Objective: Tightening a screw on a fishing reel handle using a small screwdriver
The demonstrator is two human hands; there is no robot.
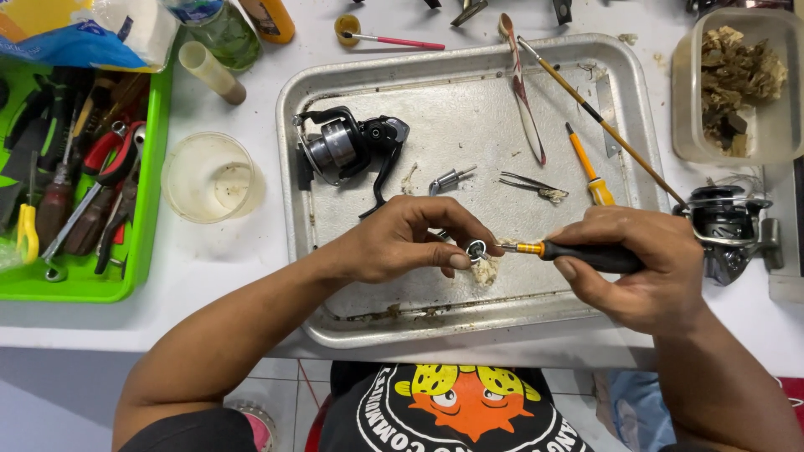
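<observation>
We pinch a small metal ring between the thumb and fingertips of our left hand, closed on it over the near half of the metal tray. Our right hand is wrapped tight around the black handle of a small screwdriver, whose tip touches the ring. Just under the ring lies a wad of dirty grease on the tray floor.

Toward the tray's far left corner lies a black spinning reel, with a small metal part and tweezers near its middle. An orange-handled screwdriver and a thin brush lie along the tray's right side.

At the worktop's left edge sits a green tool tray, a clear plastic cup beside it. Another reel rests off the tray's right edge.
</observation>
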